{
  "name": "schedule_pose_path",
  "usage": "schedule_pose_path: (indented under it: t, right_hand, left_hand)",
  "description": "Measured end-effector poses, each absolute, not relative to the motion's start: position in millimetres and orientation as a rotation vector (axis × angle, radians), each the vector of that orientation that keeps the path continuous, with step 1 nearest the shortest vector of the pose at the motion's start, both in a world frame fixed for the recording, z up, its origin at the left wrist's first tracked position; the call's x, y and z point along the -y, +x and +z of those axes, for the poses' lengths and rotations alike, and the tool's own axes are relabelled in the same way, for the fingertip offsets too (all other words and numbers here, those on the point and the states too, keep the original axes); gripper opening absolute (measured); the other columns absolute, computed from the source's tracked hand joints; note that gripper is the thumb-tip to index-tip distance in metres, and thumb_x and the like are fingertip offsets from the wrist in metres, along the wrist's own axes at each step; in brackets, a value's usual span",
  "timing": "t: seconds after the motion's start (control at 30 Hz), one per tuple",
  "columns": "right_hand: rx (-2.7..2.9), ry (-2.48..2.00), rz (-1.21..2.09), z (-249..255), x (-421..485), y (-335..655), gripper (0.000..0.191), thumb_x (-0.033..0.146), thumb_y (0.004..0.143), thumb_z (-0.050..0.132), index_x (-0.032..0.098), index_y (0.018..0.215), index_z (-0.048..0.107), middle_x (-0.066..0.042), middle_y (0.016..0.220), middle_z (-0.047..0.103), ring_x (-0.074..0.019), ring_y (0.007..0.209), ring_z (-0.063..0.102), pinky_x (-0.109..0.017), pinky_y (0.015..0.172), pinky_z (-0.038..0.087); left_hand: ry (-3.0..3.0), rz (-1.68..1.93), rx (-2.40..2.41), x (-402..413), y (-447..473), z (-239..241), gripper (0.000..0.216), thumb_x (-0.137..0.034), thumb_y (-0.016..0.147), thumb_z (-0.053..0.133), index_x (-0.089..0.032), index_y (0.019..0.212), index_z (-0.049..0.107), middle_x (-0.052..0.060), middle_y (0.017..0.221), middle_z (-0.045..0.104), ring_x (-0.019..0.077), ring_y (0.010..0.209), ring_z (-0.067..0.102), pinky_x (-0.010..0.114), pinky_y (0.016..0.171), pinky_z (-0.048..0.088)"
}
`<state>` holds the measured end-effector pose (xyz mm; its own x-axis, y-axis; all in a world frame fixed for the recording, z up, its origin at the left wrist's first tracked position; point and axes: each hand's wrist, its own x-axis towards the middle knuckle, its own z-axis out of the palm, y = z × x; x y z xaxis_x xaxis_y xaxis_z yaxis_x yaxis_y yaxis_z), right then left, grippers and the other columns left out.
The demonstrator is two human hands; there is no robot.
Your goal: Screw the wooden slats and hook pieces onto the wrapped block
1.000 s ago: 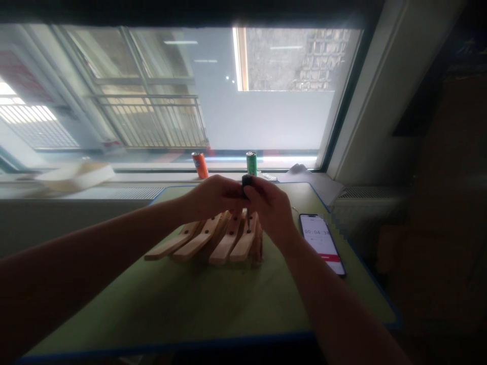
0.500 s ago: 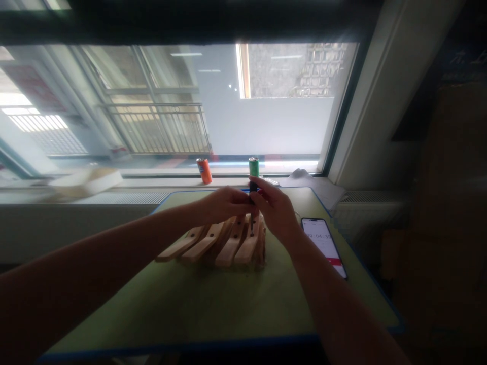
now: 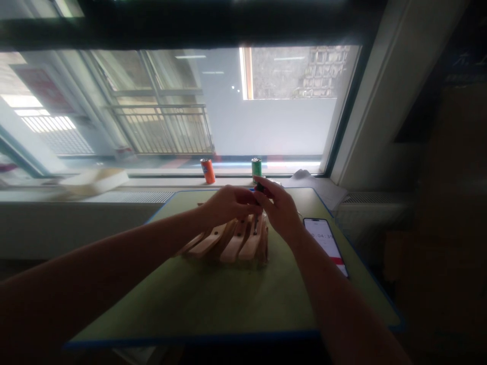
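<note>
My right hand (image 3: 280, 209) is closed round the dark handle of an upright screwdriver (image 3: 255, 224), and its tip meets a dark screw hole in the rightmost wooden slat (image 3: 250, 248). From the left, my left hand (image 3: 233, 204) pinches the screwdriver low on its handle; the exact grip is partly hidden behind the fingers. Several pale wooden slats (image 3: 207, 244) with dark round holes or screws fan out side by side, rounded ends towards me. Their far ends are covered by my hands.
The slats lie on a green table (image 3: 213, 304) with a blue edge. A phone (image 3: 325, 246) showing a timer lies to the right. An orange can (image 3: 207, 172) and a green can (image 3: 256, 167) stand on the windowsill, near crumpled white paper (image 3: 315, 187) and a pale box (image 3: 93, 181).
The view has shifted slightly. My right hand's fingers have turned and curled further over the screwdriver handle, hiding more of it. The screwdriver stays at the same slat.
</note>
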<state>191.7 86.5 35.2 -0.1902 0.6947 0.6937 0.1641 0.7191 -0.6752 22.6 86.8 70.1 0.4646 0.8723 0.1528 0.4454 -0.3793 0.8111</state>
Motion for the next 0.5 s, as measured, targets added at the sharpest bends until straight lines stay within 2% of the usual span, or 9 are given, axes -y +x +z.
schedule_pose_path:
  t: [0.07, 0.23, 0.4, 0.5]
  right_hand:
    - [1.736, -0.671, 0.516, 35.0, -86.2, 190.9, 0.039, 0.031, 0.086, 0.051, 0.03, 0.125, 0.053, -0.002, 0.096, 0.06, -0.0142, 0.082, 0.056, -0.033, 0.076, 0.049]
    - [1.744, -0.616, 0.589, 32.6, -85.7, 190.1, 0.042, 0.026, 0.091, 0.039, 0.029, 0.133, 0.044, -0.005, 0.115, 0.059, -0.0176, 0.104, 0.055, -0.037, 0.088, 0.045]
    - [1.694, -0.704, 0.641, 35.7, -84.8, 190.0, 0.035, 0.027, 0.084, 0.053, 0.027, 0.119, 0.054, -0.004, 0.096, 0.063, -0.0158, 0.078, 0.057, -0.035, 0.072, 0.05]
    - [1.662, -0.71, 0.653, 37.3, -84.2, 188.7, 0.033, 0.029, 0.079, 0.06, 0.027, 0.112, 0.057, -0.002, 0.091, 0.061, -0.0144, 0.073, 0.055, -0.033, 0.066, 0.051]
  left_hand:
    - [2.042, 0.809, -1.121, -83.8, 24.4, 70.3, 0.029, -0.035, 0.069, 0.068, -0.016, 0.091, 0.069, 0.001, 0.072, 0.066, 0.0093, 0.058, 0.056, 0.02, 0.055, 0.046]
    - [2.014, 0.729, -1.039, -84.6, 23.4, 69.9, 0.028, -0.035, 0.075, 0.062, -0.013, 0.092, 0.068, 0.002, 0.069, 0.064, 0.0086, 0.055, 0.053, 0.021, 0.053, 0.044]
    - [2.043, 0.777, -1.132, -81.0, 22.1, 70.0, 0.031, -0.039, 0.069, 0.068, -0.014, 0.086, 0.068, 0.003, 0.072, 0.066, 0.0107, 0.061, 0.057, 0.023, 0.058, 0.046]
    - [2.124, 0.908, -1.174, -80.9, 22.7, 69.8, 0.028, -0.039, 0.068, 0.068, -0.015, 0.084, 0.069, 0.001, 0.069, 0.065, 0.0113, 0.062, 0.058, 0.024, 0.061, 0.046]
